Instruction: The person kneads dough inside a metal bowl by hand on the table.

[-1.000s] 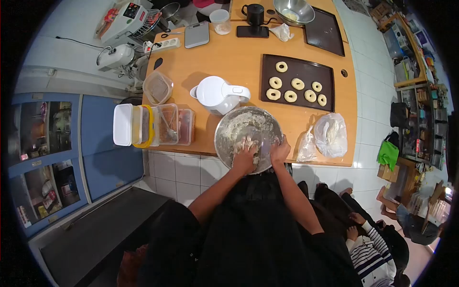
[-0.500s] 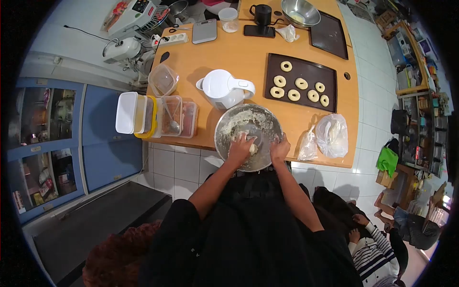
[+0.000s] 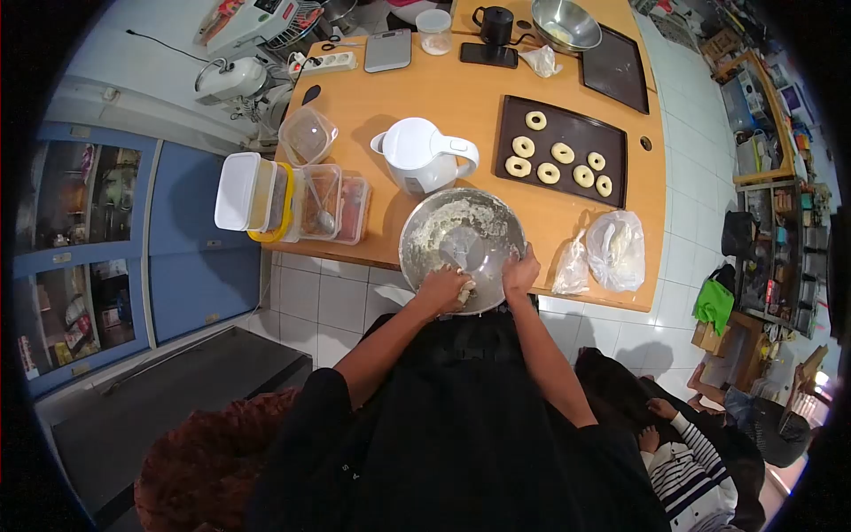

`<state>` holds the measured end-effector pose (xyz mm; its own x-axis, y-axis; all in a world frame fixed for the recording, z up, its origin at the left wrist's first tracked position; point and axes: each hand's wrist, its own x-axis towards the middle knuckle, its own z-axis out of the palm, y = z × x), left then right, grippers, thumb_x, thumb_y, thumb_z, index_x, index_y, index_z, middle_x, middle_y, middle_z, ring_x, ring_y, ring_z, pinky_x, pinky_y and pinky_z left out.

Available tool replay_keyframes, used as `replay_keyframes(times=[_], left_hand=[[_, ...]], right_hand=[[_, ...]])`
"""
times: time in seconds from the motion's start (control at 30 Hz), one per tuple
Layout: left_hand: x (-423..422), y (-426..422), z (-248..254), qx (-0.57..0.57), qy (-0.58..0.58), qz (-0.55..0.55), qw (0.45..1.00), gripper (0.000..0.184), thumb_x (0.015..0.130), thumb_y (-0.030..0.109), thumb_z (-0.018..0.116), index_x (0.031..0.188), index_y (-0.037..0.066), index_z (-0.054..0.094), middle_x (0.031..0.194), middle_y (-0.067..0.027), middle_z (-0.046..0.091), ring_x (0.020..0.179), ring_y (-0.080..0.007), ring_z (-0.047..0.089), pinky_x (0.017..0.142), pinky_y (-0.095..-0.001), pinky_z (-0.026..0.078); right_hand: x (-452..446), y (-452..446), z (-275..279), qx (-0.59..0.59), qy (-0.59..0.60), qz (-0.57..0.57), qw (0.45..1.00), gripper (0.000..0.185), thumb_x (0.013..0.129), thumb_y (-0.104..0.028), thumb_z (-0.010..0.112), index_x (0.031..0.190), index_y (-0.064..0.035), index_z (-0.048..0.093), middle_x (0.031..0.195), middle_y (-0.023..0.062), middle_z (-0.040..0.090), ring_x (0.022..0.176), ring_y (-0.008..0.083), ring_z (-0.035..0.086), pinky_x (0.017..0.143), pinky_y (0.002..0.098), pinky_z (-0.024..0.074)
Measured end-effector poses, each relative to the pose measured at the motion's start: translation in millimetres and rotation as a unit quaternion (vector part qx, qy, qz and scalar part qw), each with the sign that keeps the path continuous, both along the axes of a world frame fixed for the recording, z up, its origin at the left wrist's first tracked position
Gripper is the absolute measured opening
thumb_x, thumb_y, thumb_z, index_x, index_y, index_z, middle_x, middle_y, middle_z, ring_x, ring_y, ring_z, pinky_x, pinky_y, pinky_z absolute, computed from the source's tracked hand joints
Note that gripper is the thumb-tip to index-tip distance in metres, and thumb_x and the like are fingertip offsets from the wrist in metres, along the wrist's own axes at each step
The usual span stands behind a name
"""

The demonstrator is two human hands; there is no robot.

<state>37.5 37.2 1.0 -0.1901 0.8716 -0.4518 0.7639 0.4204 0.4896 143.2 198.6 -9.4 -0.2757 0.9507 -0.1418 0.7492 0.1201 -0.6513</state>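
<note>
A metal mixing bowl, its inner wall smeared with flour and sticky dough, sits at the table's front edge. Inside it, low on the left, my left hand is closed around a lump of pale dough; the hand partly covers the lump. My right hand grips the bowl's right rim, thumb on the inner side and the other fingers partly hidden. Just behind the bowl stands a white electric kettle.
A dark baking tray with several dough rings lies at right. Plastic bags are near the front right corner. Food containers crowd the left edge. A scale, a black pot and another bowl stand farther back. A person in striped sleeves sits at right.
My left hand has moved down the bowl toward me, pressing the dough near the front wall. My right hand keeps its hold on the rim. The view has shifted slightly.
</note>
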Motion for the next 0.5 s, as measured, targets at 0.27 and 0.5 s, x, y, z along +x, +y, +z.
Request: replay_keyframes(times=[0.27,0.5], left_hand=[[4,2,20,0.019,0.027,0.073,0.997,0.052,0.071,0.029,0.073,0.117,0.012,0.057,0.118,-0.0161,0.06,0.116,-0.0362,0.055,0.091,-0.0551,0.047],[19,27,-36,0.026,0.113,0.102,0.988,0.03,0.073,0.024,0.065,0.097,0.006,0.061,0.087,-0.0147,0.068,0.083,-0.0314,0.069,0.069,-0.0471,0.053]], right_hand=[[2,4,-6,-0.01,-0.015,0.011,1.0,0.028,0.083,-0.011,0.063,0.108,0.0029,0.062,0.085,0.03,0.065,0.083,0.0479,0.063,0.075,0.0516,0.0489],[1,1,1,-0.026,0.009,0.013,1.0,0.025,0.083,-0.01,0.063,0.104,0.0034,0.062,0.085,0.0296,0.065,0.084,0.0485,0.062,0.076,0.0511,0.0488]])
